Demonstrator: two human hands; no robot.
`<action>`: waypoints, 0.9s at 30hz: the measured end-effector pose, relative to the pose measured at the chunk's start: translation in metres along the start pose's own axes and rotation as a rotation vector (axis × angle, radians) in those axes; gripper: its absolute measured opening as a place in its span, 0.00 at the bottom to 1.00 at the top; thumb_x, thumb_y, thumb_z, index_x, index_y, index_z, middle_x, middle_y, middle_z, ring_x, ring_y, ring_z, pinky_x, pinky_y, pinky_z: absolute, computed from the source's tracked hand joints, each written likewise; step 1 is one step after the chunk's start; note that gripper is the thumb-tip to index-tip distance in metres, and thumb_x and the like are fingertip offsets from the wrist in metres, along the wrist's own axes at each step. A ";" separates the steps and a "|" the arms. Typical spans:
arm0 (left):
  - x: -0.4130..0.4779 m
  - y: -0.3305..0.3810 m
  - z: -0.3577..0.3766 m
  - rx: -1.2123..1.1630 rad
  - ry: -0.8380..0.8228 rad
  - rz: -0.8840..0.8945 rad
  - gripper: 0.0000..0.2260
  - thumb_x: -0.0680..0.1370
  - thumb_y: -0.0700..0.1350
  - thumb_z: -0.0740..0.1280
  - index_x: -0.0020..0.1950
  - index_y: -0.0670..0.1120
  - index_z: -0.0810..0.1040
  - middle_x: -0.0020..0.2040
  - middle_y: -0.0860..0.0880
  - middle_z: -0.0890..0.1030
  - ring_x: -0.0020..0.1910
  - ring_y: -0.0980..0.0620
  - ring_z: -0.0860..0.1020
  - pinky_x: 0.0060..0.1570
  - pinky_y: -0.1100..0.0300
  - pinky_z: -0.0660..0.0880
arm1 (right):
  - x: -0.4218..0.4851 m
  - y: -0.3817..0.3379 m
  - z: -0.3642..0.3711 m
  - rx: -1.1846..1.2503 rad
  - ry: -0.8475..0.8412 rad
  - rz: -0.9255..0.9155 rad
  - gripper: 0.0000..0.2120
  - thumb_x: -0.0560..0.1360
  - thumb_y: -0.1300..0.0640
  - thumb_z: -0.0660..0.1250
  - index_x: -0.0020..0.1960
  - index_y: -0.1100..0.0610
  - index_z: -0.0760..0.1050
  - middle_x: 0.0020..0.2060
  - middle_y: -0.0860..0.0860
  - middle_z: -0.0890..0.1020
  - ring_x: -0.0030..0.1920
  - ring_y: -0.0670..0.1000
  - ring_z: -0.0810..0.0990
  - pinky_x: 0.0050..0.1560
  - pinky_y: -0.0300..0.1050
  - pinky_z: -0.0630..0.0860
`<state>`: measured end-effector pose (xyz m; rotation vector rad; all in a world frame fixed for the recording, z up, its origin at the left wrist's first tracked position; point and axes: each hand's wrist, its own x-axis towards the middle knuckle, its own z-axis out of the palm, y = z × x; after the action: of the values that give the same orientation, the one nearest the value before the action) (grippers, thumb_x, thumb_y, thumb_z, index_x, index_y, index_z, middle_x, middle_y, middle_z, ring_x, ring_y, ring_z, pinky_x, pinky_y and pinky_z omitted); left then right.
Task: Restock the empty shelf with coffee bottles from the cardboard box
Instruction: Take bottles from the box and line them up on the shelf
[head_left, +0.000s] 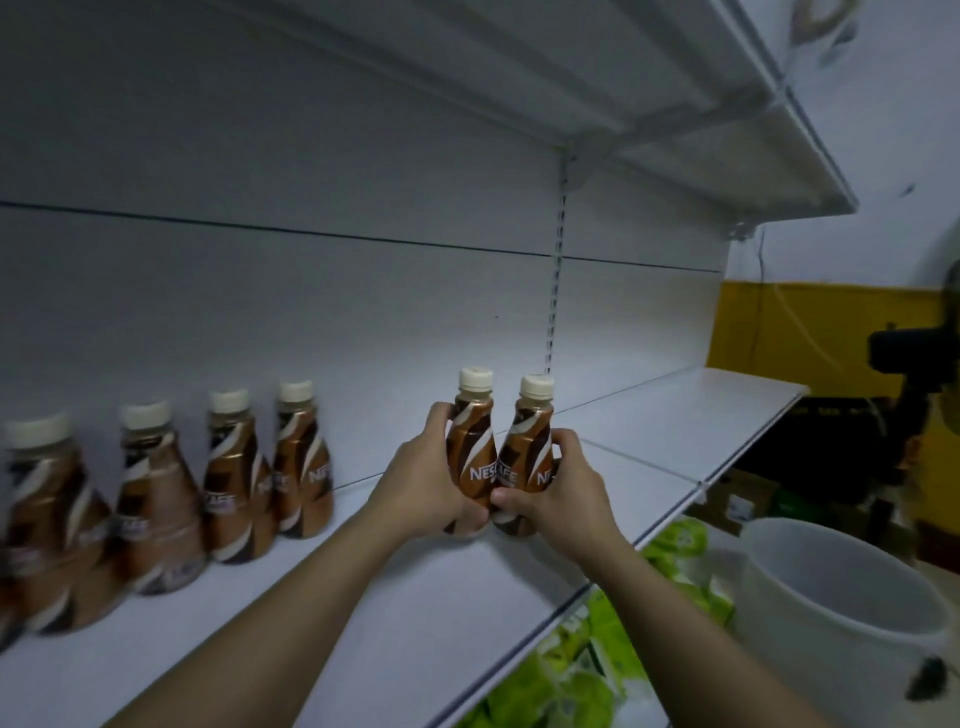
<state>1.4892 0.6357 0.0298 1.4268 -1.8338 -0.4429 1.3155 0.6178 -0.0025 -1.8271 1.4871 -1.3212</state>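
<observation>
Two brown coffee bottles with cream caps stand side by side over the white shelf (649, 441), touching each other. My left hand (421, 480) grips the left coffee bottle (470, 447). My right hand (563, 480) grips the right coffee bottle (531, 441). Both bottles are upright, at or just above the shelf surface. A row of several coffee bottles (234, 467) stands along the back of the shelf at the left. The cardboard box is not in view.
The upper shelf (727, 119) overhangs the space. Green packets (587, 665) fill the shelf below. A white bucket (831, 597) stands at the lower right, with a dark object (914, 358) and a yellow wall behind it.
</observation>
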 end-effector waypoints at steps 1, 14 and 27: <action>0.001 -0.005 -0.002 0.016 0.006 -0.014 0.45 0.52 0.47 0.80 0.63 0.59 0.60 0.47 0.55 0.80 0.43 0.54 0.80 0.42 0.56 0.79 | 0.002 0.000 0.007 0.001 -0.009 0.004 0.33 0.59 0.51 0.82 0.54 0.41 0.64 0.38 0.36 0.78 0.37 0.33 0.76 0.32 0.28 0.67; 0.039 -0.003 -0.085 0.072 -0.110 -0.108 0.40 0.68 0.49 0.76 0.74 0.54 0.57 0.64 0.48 0.73 0.57 0.48 0.76 0.56 0.51 0.74 | 0.017 0.004 0.062 0.011 -0.136 -0.071 0.35 0.63 0.48 0.79 0.63 0.38 0.63 0.43 0.32 0.76 0.43 0.34 0.76 0.41 0.30 0.69; 0.066 -0.020 -0.096 0.634 0.182 0.020 0.18 0.69 0.55 0.74 0.56 0.51 0.79 0.48 0.50 0.81 0.43 0.50 0.77 0.42 0.54 0.74 | 0.056 -0.022 0.090 -0.092 -0.355 -0.023 0.38 0.64 0.57 0.79 0.68 0.45 0.64 0.48 0.43 0.77 0.55 0.52 0.78 0.57 0.52 0.78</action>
<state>1.5671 0.5847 0.1023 1.7822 -1.9181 0.3076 1.4022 0.5531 -0.0028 -2.0158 1.3550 -0.8894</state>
